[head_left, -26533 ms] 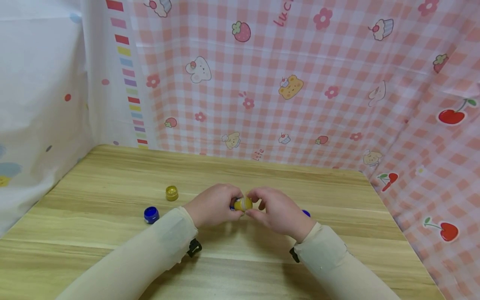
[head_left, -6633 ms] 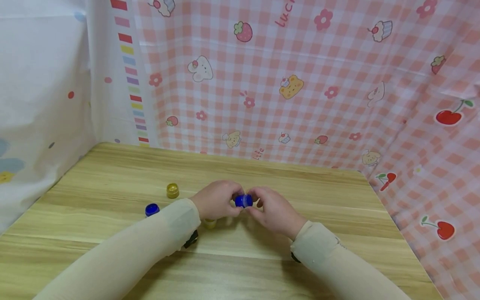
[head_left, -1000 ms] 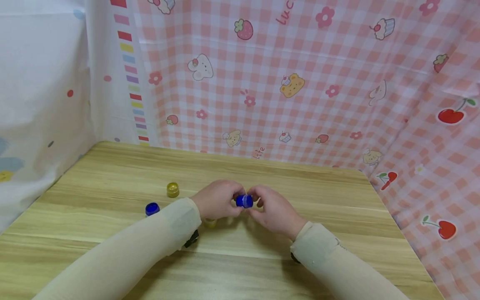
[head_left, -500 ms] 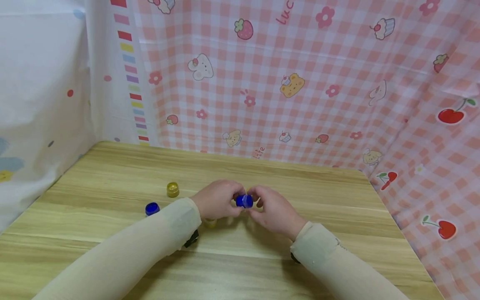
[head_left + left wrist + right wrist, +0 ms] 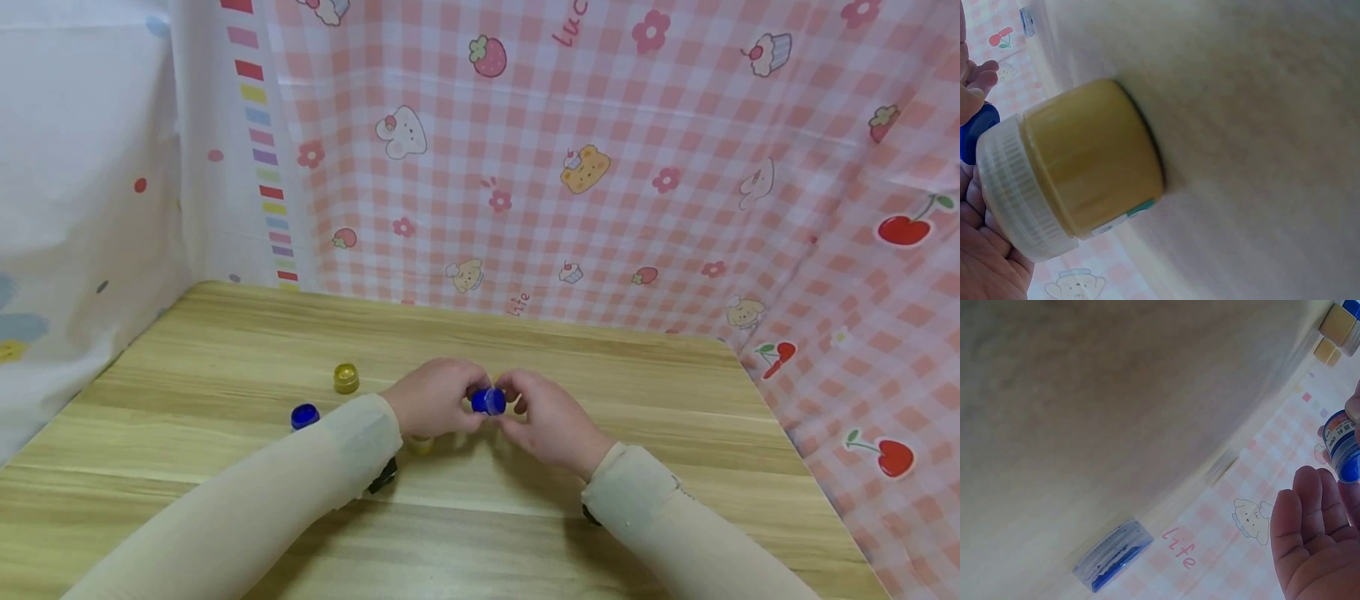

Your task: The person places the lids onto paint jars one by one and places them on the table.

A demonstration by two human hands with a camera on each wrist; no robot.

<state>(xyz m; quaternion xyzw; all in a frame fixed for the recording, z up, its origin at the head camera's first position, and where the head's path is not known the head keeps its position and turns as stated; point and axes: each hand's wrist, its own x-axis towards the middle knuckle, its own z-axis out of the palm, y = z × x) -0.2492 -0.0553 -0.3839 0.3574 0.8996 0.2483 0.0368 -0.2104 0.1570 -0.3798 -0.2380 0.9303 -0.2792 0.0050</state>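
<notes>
In the head view a small blue paint jar (image 5: 489, 402) lies sideways between the fingertips of both hands, over the middle of the table. My left hand (image 5: 435, 398) grips its left end. From the other side, the thumb and fingertips of my right hand (image 5: 555, 423) pinch its right end. The right wrist view shows a printed label round the blue jar (image 5: 1341, 440) and the outer fingers of the right hand (image 5: 1313, 531) extended beside it. A yellow jar with a clear ribbed lid (image 5: 1085, 169) fills much of the left wrist view; in the head view the left forearm partly covers it.
A yellow pot (image 5: 346, 379) and a blue pot (image 5: 304, 417) stand to the left on the wooden table (image 5: 480, 533). In the right wrist view, a clear ribbed lid with blue in it (image 5: 1113, 553) and another clear lid (image 5: 1222, 465) lie on the table. Gingham cloth (image 5: 525, 125) hangs behind.
Long before, the hands held a yellow jar; now they hold the blue jar, and a yellow one stands beneath the left forearm. Over the last second the hands and jar have barely moved.
</notes>
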